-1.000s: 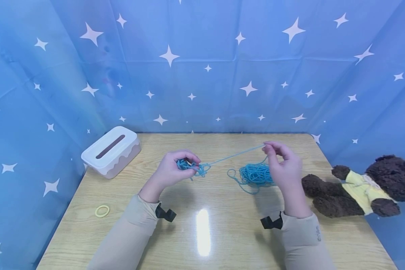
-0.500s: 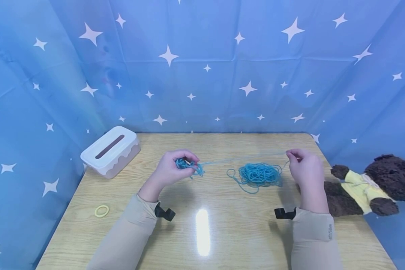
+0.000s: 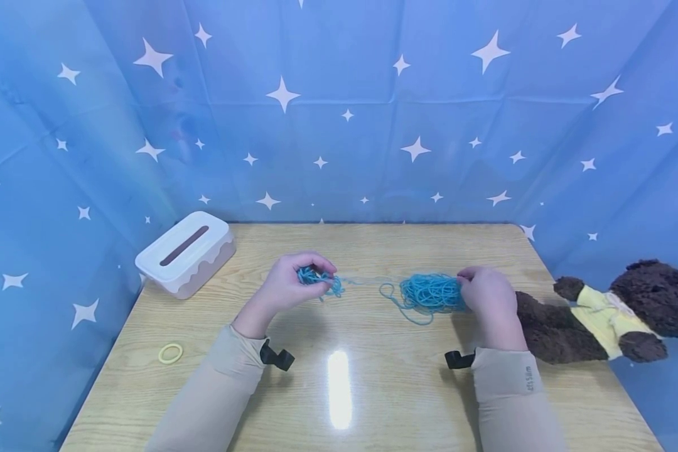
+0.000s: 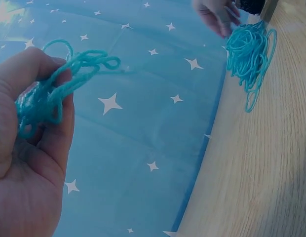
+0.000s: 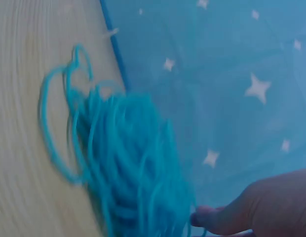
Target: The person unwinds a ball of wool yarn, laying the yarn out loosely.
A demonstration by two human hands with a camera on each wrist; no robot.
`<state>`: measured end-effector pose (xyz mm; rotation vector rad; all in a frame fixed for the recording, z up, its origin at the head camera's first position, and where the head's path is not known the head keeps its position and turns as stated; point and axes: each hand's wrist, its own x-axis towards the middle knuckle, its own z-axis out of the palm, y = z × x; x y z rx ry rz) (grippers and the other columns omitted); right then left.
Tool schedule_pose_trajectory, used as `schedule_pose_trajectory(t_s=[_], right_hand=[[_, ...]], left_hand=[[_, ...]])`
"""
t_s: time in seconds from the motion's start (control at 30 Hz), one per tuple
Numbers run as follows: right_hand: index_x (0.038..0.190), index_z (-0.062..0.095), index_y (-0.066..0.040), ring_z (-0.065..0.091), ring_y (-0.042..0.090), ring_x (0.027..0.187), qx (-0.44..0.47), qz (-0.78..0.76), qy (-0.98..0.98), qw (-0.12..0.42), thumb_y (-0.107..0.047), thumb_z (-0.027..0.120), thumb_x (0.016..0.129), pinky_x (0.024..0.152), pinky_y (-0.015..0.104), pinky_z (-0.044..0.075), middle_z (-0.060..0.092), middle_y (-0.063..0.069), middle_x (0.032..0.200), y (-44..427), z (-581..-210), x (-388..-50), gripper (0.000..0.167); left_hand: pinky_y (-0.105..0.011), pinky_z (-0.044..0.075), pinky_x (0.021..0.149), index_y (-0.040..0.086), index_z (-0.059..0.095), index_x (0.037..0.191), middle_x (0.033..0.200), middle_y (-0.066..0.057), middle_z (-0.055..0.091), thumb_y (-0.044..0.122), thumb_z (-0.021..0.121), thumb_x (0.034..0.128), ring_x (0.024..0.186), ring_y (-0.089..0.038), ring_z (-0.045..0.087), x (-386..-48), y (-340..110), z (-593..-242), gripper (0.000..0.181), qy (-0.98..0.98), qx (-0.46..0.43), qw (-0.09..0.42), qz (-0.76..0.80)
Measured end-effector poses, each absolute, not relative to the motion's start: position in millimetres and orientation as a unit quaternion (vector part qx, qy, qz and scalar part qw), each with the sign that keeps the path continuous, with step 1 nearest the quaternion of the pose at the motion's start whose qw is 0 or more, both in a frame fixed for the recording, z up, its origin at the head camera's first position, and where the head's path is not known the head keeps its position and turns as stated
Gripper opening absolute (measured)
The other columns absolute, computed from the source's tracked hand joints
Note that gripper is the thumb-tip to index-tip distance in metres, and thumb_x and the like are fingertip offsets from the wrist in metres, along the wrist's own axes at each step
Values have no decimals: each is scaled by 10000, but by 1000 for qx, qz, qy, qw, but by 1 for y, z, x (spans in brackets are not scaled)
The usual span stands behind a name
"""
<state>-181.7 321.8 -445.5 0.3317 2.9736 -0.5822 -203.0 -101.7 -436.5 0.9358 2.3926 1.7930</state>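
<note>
In the head view my left hand (image 3: 294, 284) grips a small bundle of blue yarn (image 4: 39, 106) between thumb and curled fingers, above the table. Several loops stick out past the fingertips. A larger loose skein of blue yarn (image 3: 432, 292) lies on the table to the right, with one loop trailing toward the front left. My right hand (image 3: 491, 301) is at the skein's right end, thumb and fingers pinched together at the yarn. In the right wrist view a strand shows beside the thumb (image 5: 227, 217); the other fingers are mostly hidden. A blurred strand runs rightward from the left bundle.
A white-lidded tissue box (image 3: 186, 254) stands at the table's back left. A pale yellow ring (image 3: 171, 353) lies in front of it. A dark brown plush toy in a yellow top (image 3: 610, 320) lies at the right edge. A blue starry curtain (image 3: 339, 125) hangs behind the wooden table (image 3: 395, 389).
My right hand first drew a strand out to the right, past the skein, then came back left and down to the skein's end. The strand has slackened. My left hand stays nearly still.
</note>
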Motion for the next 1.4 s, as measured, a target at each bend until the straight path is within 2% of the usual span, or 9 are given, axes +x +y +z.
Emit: schedule_pose_trajectory(t_s=[0.27, 0.37, 0.5, 0.6, 0.8, 0.97, 1.13, 1.3, 1.4], right_hand=[[1510, 655, -130, 725, 456, 1145, -43, -285, 956, -55, -359, 514, 1170, 1060, 665, 541, 641, 212, 1557, 260, -426, -173, 433], [1515, 657, -191, 729, 428, 888, -112, -346, 930, -46, -417, 519, 1166, 1016, 603, 567, 659, 111, 1570, 230, -431, -170, 438], [1482, 686, -215, 777, 369, 1032, -177, -375, 909, -39, -424, 579, 1142, 1061, 578, 601, 725, 23, 1491, 195, -441, -166, 413], [1439, 720, -200, 718, 301, 1331, -206, -381, 900, -56, -369, 644, 1117, 1085, 570, 609, 783, 9, 1379, 180, -447, -162, 371], [1254, 815, -173, 781, 207, 1066, -236, -371, 892, -106, -223, 732, 1067, 847, 443, 661, 830, -2, 1156, 172, -450, -160, 211], [1122, 833, -166, 775, 176, 965, -247, -344, 892, -157, -163, 742, 1055, 812, 419, 650, 830, -21, 1062, 178, -443, -161, 113], [1078, 811, -87, 785, 217, 926, -242, -353, 868, -249, -46, 765, 1012, 748, 379, 649, 823, 55, 1026, 193, -435, -162, 91], [1079, 801, -34, 764, 261, 967, -207, -371, 852, -305, 8, 774, 981, 803, 174, 578, 814, 120, 1036, 212, -426, -162, 110], [1086, 800, -22, 731, 112, 999, -174, -385, 849, -317, 4, 762, 996, 790, 92, 520, 811, 139, 1046, 223, -422, -163, 101]], left_hand=[[-234, 615, 803, 55, 823, 1110, 1098, -48, 810, 48, 826, 897, 954, -159, 714, -202, -101, -437, 213, 765, 302, 2, 568], [-240, 624, 808, 81, 828, 1099, 1092, -53, 812, 50, 827, 897, 954, -155, 720, -201, -101, -436, 205, 763, 308, -1, 569], [-249, 635, 809, 117, 832, 1092, 1092, -57, 812, 48, 829, 897, 951, -147, 725, -200, -100, -436, 206, 758, 311, -2, 573], [-255, 642, 796, 88, 826, 1101, 1095, -59, 810, 41, 828, 898, 939, -147, 728, -200, -100, -435, 208, 756, 312, -3, 575], [-265, 647, 782, 108, 828, 1096, 1095, -66, 810, 36, 827, 899, 937, -147, 735, -200, -99, -433, 210, 753, 315, -1, 577], [-256, 641, 804, 127, 830, 1092, 1103, -72, 809, 34, 831, 901, 955, -141, 734, -200, -99, -433, 213, 753, 316, -2, 578], [-252, 633, 838, 130, 830, 1091, 1113, -70, 814, 58, 844, 904, 960, -131, 739, -200, -100, -434, 201, 757, 317, -10, 571], [-249, 635, 833, 127, 826, 1096, 1120, -71, 816, 49, 839, 897, 949, -134, 747, -200, -100, -434, 214, 759, 311, -5, 573], [-250, 639, 838, 122, 821, 1104, 1132, -76, 814, 43, 833, 900, 952, -140, 749, -200, -101, -433, 219, 758, 307, 1, 576]])
